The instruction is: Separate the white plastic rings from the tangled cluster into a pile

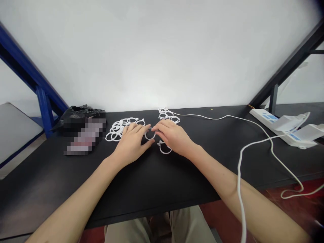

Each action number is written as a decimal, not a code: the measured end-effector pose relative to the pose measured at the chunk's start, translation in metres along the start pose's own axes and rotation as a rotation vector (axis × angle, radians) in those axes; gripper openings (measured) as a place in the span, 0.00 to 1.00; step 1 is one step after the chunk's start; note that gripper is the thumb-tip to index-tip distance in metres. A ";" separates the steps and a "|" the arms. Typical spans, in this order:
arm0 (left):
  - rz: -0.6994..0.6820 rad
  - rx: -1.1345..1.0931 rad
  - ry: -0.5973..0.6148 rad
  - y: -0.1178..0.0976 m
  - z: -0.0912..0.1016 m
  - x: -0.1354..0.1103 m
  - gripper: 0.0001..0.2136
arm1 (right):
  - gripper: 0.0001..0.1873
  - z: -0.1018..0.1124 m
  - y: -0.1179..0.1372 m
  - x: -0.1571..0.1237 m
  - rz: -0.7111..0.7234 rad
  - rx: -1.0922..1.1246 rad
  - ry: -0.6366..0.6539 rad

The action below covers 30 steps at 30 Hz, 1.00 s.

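Held ring: small white ring [150, 139], between the two hands, just above or on the black table [152, 189]; can't tell if it touches the surface.
Right grip: right hand [174, 136], thumb and forefinger tips nearly together, pinching the ring at its upper right edge. Other fingers curled in alongside.
Left grip: left hand [131, 142], forefinger tip at the ring's upper left, thumb apart from it near the lower edge. Gap part-way open, ring sits in it. Can't tell whether the thumb presses.
Left pile: white rings [116, 127], overlapping heap just beyond and left of the left hand, a few partly behind its fingers.
Right group: several more rings [174, 116], flat on the table behind the right hand, nearer the wall [162, 57].
Single ring: loose ring [165, 153], lying just below the right hand, partly covered by it.
Far left: black plastic bag [81, 111] with a pixelated item [84, 138] in front.
Far right: white power strip [265, 116]; white cable [240, 182] passes in front of the right forearm.
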State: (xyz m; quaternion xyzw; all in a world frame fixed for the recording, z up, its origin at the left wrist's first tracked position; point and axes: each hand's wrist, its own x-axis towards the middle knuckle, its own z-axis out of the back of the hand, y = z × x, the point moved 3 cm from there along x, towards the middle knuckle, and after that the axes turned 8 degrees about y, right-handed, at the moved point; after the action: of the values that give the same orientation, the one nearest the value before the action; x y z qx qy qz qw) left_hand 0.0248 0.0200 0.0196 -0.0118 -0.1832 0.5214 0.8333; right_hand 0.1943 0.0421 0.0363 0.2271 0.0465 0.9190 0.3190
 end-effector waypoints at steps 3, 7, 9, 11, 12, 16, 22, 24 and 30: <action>-0.019 -0.025 0.010 -0.001 0.001 0.000 0.19 | 0.09 -0.001 0.002 -0.001 -0.011 0.144 -0.046; -0.066 -0.085 0.018 -0.003 0.003 0.000 0.15 | 0.06 -0.005 -0.003 0.000 -0.132 0.351 -0.064; -0.079 -0.116 0.019 -0.005 0.004 0.000 0.15 | 0.06 -0.006 -0.005 0.001 -0.175 0.446 -0.057; -0.076 -0.149 0.030 -0.007 0.005 0.000 0.15 | 0.07 -0.006 -0.006 0.001 -0.184 0.527 -0.057; -0.069 -0.165 0.038 -0.007 0.005 0.000 0.15 | 0.07 -0.005 -0.006 0.001 -0.186 0.554 -0.060; -0.041 -0.208 0.067 -0.008 0.006 0.000 0.15 | 0.07 -0.003 -0.004 0.000 -0.199 0.589 -0.077; -0.056 -0.205 0.059 -0.009 0.006 -0.001 0.15 | 0.09 -0.004 -0.002 0.000 -0.212 0.570 -0.074; -0.057 -0.177 0.021 -0.006 0.007 0.000 0.16 | 0.09 -0.004 -0.003 0.000 -0.233 0.546 -0.079; 0.031 0.052 -0.073 0.017 0.005 0.000 0.20 | 0.16 0.007 -0.016 0.000 -0.402 0.330 -0.128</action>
State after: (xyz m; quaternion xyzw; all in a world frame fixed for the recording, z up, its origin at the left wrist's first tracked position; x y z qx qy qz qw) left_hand 0.0088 0.0270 0.0208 0.0260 -0.1998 0.5391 0.8178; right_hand 0.2065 0.0543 0.0384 0.3197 0.2196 0.8009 0.4562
